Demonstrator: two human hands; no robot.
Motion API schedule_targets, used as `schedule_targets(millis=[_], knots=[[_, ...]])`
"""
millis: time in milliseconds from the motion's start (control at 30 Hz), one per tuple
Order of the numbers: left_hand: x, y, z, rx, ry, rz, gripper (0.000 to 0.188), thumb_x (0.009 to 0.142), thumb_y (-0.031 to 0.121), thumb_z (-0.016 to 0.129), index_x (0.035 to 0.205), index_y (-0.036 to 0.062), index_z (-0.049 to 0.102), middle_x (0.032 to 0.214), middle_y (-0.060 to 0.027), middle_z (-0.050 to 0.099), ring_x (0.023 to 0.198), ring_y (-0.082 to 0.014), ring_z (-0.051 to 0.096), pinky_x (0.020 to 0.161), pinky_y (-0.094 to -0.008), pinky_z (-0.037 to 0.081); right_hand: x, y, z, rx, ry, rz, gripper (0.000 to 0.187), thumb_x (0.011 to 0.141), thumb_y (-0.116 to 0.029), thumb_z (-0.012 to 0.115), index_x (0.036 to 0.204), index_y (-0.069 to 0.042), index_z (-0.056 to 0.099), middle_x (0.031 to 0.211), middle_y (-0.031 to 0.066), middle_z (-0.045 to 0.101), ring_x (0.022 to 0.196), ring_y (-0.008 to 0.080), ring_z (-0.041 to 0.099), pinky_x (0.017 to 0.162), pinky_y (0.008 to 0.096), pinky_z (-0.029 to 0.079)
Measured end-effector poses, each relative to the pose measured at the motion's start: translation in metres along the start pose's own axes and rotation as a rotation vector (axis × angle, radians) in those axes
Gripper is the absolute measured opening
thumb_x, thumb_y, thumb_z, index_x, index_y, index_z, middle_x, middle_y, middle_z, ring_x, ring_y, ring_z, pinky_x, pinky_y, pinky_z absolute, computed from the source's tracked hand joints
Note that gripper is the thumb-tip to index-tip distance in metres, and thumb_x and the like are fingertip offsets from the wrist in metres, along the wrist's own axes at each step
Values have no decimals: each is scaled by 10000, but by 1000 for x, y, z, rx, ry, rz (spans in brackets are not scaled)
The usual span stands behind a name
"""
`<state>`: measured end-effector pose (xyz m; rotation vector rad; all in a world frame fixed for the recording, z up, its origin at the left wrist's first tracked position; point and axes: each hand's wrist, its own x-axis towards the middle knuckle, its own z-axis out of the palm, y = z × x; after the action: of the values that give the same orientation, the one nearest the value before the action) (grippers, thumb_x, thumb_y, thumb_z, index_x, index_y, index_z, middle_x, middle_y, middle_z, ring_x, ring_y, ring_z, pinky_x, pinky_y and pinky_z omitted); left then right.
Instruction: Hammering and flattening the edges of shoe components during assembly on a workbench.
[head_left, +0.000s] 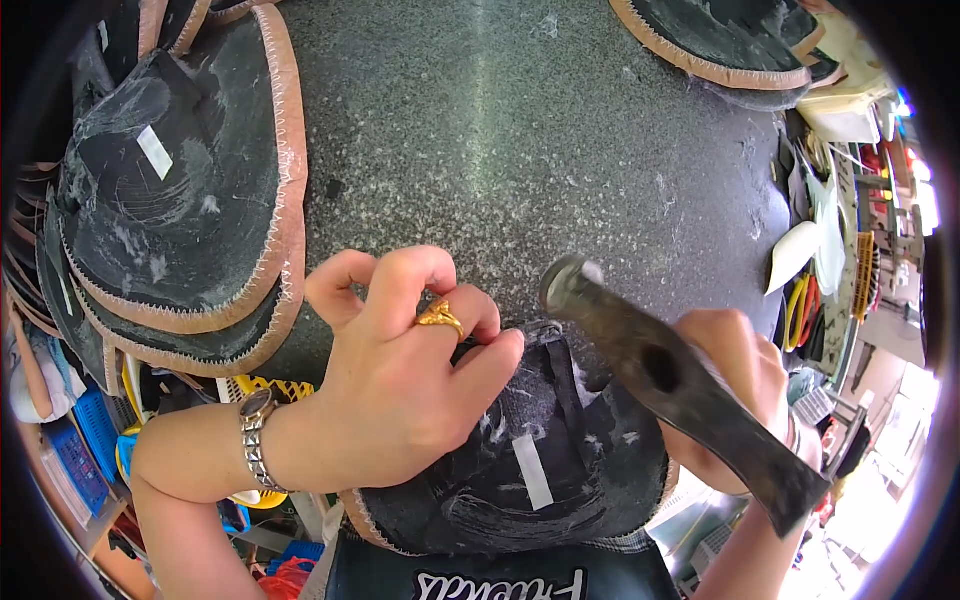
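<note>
My right hand [742,365] grips a hammer, its fingers mostly hidden behind the worn steel hammer head [700,405]. The head is raised above a black panel [470,510] at the table's near edge. This panel has a tan stitched border, a white tag [533,472] and a dark strap [567,400]. Over the panel's far left part, my left hand [405,370] is closed with fingers curled, wearing a gold ring and a watch. Its fingertips are turned out of sight, so what they hold or press cannot be made out.
Stacked black panels with tan zigzag-stitched borders [285,150] lie at the left. More such panels [700,60] sit at the far right. The speckled dark worktop [480,180] spans the middle. Orange-and-yellow-handled tools [802,310] and scraps [795,255] lie beyond its right edge.
</note>
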<state>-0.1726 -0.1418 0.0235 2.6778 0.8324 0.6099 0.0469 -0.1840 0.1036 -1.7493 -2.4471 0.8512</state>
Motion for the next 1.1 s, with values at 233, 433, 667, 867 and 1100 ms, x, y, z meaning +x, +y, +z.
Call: schedule_targets(millis=[233, 433, 667, 867, 1100], knots=[[-4, 5, 0, 12, 29, -7, 242, 579, 129, 712, 814, 184, 696, 817, 81, 571, 879, -256, 417, 746, -441, 248, 4, -3, 7, 58, 164, -126, 242, 758, -136, 644, 964, -53, 549, 659, 53, 451, 437, 192, 528, 368, 333, 456], [1, -8, -7, -152, -39, -164, 326, 559, 171, 794, 876, 189, 718, 803, 98, 595, 926, -235, 453, 814, -408, 271, 5, 8, 8, 48, -62, -71, 262, 714, -47, 629, 955, -31, 526, 732, 102, 493, 538, 280, 569, 461, 361, 472], [-4, -3, -8, 34, 5, 8, 235, 611, 161, 713, 843, 194, 718, 811, 119, 613, 917, -220, 446, 759, -426, 230, 9, -14, 6, -95, 114, -47, 178, 777, -161, 649, 785, -57, 505, 630, 58, 470, 449, 207, 541, 387, 339, 452], [-1, -16, -17, -234, -109, -221, 209, 591, 170, 753, 796, 187, 720, 820, 78, 613, 887, -218, 450, 772, -427, 235, 10, 3, 16, -89, -39, -178, 231, 798, -176, 636, 844, -61, 441, 611, 57, 476, 442, 220, 554, 375, 328, 458], [-12, -10, -13, -28, -13, -5, 176, 620, 173, 714, 795, 186, 701, 802, 88, 601, 908, -218, 454, 767, -436, 233, 21, -14, 5, -83, -21, -143, 191, 774, -194, 649, 811, -69, 509, 605, 53, 476, 427, 204, 547, 376, 347, 443]])
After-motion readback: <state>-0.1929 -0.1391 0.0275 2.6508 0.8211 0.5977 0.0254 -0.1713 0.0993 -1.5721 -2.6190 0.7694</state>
